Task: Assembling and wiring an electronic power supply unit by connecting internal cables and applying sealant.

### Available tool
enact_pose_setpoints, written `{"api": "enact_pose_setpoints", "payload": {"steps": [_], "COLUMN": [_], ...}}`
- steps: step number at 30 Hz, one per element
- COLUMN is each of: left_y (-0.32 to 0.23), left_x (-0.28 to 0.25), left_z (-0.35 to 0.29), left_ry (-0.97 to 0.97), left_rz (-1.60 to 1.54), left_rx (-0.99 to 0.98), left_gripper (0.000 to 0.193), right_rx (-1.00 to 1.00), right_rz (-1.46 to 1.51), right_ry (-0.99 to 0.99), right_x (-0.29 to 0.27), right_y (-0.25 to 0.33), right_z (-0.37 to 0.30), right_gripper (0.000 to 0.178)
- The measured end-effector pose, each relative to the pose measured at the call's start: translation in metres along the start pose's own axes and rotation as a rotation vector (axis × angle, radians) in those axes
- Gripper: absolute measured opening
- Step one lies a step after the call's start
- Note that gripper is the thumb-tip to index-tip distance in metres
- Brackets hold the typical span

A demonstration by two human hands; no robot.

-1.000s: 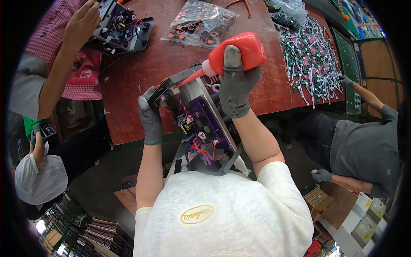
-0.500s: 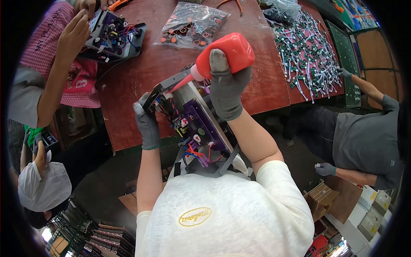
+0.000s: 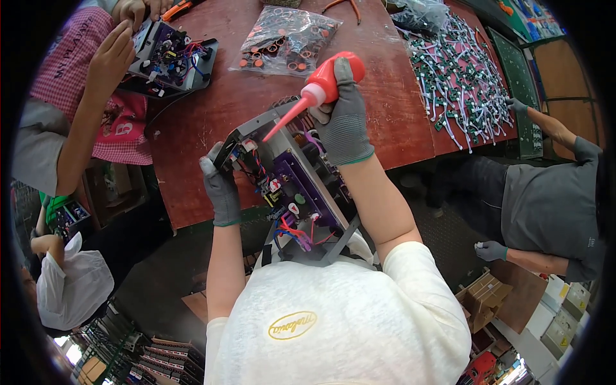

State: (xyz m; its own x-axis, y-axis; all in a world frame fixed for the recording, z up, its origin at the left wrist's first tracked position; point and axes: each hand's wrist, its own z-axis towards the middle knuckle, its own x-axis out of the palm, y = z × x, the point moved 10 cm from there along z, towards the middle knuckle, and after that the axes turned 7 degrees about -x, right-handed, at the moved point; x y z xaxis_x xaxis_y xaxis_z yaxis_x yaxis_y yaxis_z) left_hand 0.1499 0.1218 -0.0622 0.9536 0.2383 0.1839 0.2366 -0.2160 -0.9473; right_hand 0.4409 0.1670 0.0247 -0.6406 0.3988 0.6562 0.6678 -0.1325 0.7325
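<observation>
My right hand [image 3: 347, 125], in a grey glove, is wrapped round a red squeeze bottle [image 3: 341, 69]. The bottle tilts down to the left, and its long tapered nozzle reaches into an open electronic device [image 3: 289, 186]. That device has a grey metal frame, a purple circuit board [image 3: 301, 183] and red, blue and black wires. It leans between the table edge and my body. My left hand [image 3: 221, 189], also gloved, grips the device's far left corner at its dark end panel; some of its fingers are hidden behind the panel.
On the red table [image 3: 212, 122] lies a clear bag of orange-and-black rings [image 3: 289, 38]. Many small green boards with white cables [image 3: 455, 83] are heaped at the right. A co-worker's hand [image 3: 109, 61] is beside another open device [image 3: 173, 58] at far left. Another person [image 3: 545, 199] stands at right.
My right hand and the bottle have shifted slightly left and turned, and the nozzle tip now sits a little farther right and lower in the device. My left hand stays put.
</observation>
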Motion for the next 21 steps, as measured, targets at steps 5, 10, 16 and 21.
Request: {"api": "enact_pose_setpoints", "payload": {"steps": [5,10,16,21], "left_y": [-0.004,-0.011,-0.014,-0.038], "left_x": [0.002,0.014,0.026,0.056], "left_z": [-0.002,-0.005,-0.004,-0.006], "left_ry": [0.010,0.037,0.060,0.143], "left_rz": [-0.024,-0.049,-0.077,0.050], "left_rx": [0.019,-0.030,0.018,0.174], "left_gripper": [0.061,0.061,0.054,0.041], "right_rx": [0.498,0.451,0.421,0.116], "right_rz": [0.548,0.599,0.611,-0.231], "right_ry": [0.008,0.002,0.013,0.083], "right_x": [-0.003,-0.022,-0.063,-0.100], "right_y": [-0.056,-0.046,-0.008,0.068], "right_z": [-0.001,0.017,0.046,0.113], "right_gripper": [0.038,0.047,0.053,0.040]}}
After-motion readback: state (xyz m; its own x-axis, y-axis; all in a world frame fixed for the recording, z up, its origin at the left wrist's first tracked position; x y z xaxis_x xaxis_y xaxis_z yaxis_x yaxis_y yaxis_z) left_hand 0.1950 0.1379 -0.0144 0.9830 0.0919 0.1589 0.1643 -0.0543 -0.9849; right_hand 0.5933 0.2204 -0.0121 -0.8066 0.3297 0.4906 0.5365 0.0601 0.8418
